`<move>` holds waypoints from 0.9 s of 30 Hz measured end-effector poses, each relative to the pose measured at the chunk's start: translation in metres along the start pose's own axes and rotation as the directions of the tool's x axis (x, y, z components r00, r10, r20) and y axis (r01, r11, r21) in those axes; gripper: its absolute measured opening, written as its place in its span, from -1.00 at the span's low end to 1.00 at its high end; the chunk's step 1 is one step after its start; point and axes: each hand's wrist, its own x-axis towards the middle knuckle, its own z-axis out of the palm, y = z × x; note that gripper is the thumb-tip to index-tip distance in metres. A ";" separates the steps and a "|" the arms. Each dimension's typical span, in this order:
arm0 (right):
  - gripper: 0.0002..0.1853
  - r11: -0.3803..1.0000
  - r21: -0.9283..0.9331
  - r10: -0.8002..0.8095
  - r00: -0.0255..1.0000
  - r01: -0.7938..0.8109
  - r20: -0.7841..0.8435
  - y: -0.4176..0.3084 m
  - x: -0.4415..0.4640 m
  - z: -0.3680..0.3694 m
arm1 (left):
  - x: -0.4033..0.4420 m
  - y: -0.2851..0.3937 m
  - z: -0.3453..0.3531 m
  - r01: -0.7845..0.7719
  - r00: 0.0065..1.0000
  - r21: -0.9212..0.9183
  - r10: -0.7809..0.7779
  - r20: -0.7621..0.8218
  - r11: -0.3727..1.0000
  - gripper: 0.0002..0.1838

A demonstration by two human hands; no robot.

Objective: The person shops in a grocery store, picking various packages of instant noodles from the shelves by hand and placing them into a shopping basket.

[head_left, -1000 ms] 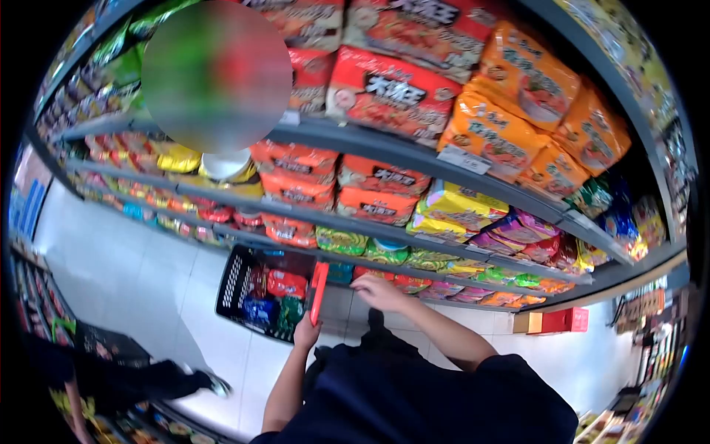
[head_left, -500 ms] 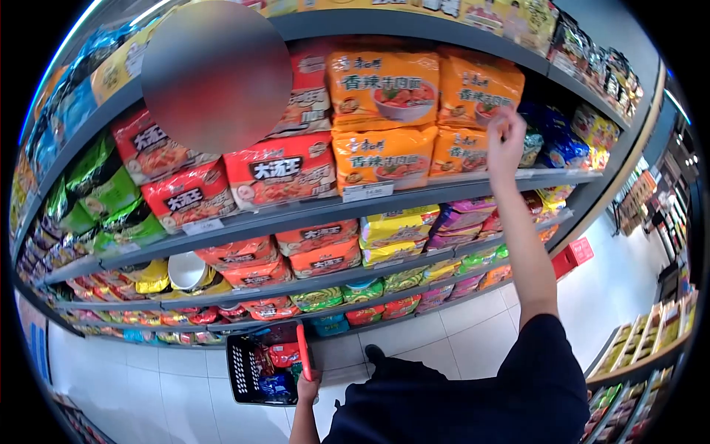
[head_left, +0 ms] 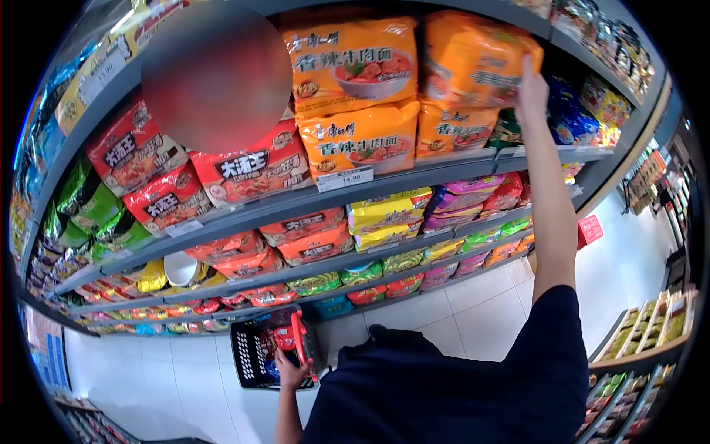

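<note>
My right hand [head_left: 532,95] grips the right edge of an orange noodle pack [head_left: 477,63], which is tilted and sits above another orange pack [head_left: 456,131] on the upper shelf. To its left are two stacked orange packs [head_left: 353,61]. Low down, my left hand [head_left: 292,371] is at the red handle [head_left: 301,337] of a black basket [head_left: 248,354], its fingers bent around the handle's lower part. Red and blue packs lie inside the basket.
Red noodle packs [head_left: 248,166] and green packs [head_left: 87,194] line the shelf at left. A price rail [head_left: 414,177] edges the shelf. Lower shelves hold yellow packs [head_left: 388,213] and a white bowl [head_left: 181,268]. A red box [head_left: 590,230] stands at right.
My right hand has risen from in front of the orange packs and taken hold of the upper right one, which now tilts. My left hand remains at the basket handle.
</note>
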 end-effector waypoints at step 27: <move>-0.27 0.539 -0.463 0.434 -0.239 -0.704 0.869 0.196 -0.395 0.102 | 0.026 0.258 -0.100 0.315 0.938 -0.741 0.077 0.338 -0.593 -0.13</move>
